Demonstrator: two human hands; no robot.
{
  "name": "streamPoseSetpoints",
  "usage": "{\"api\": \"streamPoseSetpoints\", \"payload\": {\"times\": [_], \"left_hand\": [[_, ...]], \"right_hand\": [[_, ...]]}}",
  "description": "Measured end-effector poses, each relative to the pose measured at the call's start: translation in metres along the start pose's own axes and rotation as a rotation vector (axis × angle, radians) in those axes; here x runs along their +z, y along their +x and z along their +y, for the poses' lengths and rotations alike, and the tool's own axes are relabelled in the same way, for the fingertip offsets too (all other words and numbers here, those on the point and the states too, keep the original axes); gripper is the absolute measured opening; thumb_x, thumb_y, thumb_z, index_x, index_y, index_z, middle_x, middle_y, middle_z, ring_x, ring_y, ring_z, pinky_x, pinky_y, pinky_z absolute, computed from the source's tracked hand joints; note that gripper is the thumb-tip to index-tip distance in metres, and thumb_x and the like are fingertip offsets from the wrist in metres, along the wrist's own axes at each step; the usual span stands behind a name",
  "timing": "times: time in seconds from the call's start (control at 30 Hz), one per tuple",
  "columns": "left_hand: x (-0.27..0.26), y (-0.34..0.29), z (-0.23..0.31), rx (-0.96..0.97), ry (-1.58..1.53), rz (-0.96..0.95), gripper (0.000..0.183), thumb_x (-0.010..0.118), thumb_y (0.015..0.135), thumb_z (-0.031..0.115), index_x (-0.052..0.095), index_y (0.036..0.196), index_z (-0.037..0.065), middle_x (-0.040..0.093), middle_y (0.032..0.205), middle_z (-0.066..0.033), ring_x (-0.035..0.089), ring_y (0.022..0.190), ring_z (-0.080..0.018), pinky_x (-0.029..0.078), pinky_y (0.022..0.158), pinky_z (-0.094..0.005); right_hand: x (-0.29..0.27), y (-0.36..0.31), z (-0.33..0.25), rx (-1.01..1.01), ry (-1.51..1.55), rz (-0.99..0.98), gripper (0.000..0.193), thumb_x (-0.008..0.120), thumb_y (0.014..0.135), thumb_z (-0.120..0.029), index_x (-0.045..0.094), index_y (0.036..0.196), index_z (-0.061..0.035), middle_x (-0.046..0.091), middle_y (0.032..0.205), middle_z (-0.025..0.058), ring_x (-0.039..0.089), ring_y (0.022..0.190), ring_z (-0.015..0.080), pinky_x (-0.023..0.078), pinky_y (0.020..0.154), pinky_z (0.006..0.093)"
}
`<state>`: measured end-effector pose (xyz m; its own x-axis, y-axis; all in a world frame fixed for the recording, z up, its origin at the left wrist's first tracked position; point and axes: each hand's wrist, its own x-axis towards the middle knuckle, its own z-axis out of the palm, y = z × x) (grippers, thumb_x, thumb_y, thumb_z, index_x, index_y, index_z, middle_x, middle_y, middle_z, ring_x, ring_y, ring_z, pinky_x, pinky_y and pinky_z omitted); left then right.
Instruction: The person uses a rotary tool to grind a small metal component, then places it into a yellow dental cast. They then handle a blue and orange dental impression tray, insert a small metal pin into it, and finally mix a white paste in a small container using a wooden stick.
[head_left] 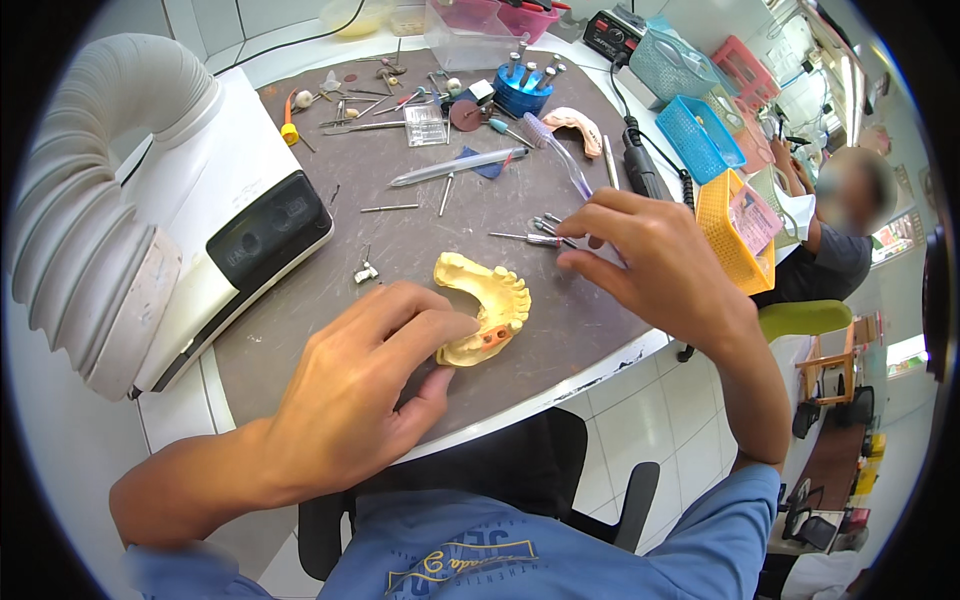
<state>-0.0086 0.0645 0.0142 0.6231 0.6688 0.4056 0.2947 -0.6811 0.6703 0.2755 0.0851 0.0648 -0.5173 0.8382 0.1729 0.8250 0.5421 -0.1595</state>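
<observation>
Partly, the left hand [350, 365] covers the dental model [514, 296].

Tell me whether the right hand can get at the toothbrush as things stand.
Probably yes: the right hand is close to the toothbrush, and nothing seems to lie across the part of its clear handle that shows.

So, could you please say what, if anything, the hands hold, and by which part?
The left hand holds the model by its near end; whether the right hand grips any tool beside it cannot be told.
</observation>
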Motion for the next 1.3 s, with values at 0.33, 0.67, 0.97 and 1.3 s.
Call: {"api": "streamPoseSetpoints", "payload": {"times": [0.33,0.67,0.97,1.3], "left_hand": [[-0.001,0.004,0.001,-0.126,-0.219,-0.043,0.041,0.073,0.079,-0.008,0.068,0.118,0.002,0.066,0.113,-0.0139,0.065,0.093,-0.0194,0.052,0.073,-0.0279],[-0.002,0.005,-0.002,-0.150,-0.263,-0.079,0.039,0.071,0.079,-0.006,0.072,0.116,0.006,0.065,0.111,-0.0104,0.061,0.089,-0.0156,0.048,0.070,-0.0263],[-0.002,0.004,-0.002,-0.146,-0.254,-0.078,0.040,0.070,0.079,-0.007,0.073,0.116,0.007,0.064,0.113,-0.0093,0.060,0.090,-0.0149,0.048,0.071,-0.0259],[0.002,0.003,-0.005,-0.111,-0.256,-0.042,0.036,0.071,0.078,-0.007,0.072,0.113,0.004,0.064,0.112,-0.0096,0.059,0.087,-0.0162,0.048,0.071,-0.0269]], "right_hand": [[0.012,-0.002,0.002,0.015,0.156,0.242,0.015,0.074,0.084,-0.008,0.063,0.093,-0.0031,0.070,0.092,0.0115,0.072,0.079,0.0273,0.056,0.066,0.0364],[-0.018,-0.009,-0.037,-0.282,0.224,0.218,0.030,0.079,0.063,0.002,0.076,0.092,-0.0053,0.064,0.079,0.0065,0.062,0.063,0.0162,0.048,0.053,0.0283],[-0.012,-0.002,-0.040,-0.299,0.209,0.136,0.028,0.078,0.065,0.004,0.074,0.090,-0.0057,0.061,0.078,0.0067,0.064,0.066,0.0209,0.049,0.055,0.0314],[-0.015,0.007,-0.047,-0.413,0.109,0.121,0.026,0.077,0.064,0.004,0.070,0.087,-0.0058,0.055,0.078,0.0054,0.059,0.065,0.0192,0.044,0.050,0.0309]]}}
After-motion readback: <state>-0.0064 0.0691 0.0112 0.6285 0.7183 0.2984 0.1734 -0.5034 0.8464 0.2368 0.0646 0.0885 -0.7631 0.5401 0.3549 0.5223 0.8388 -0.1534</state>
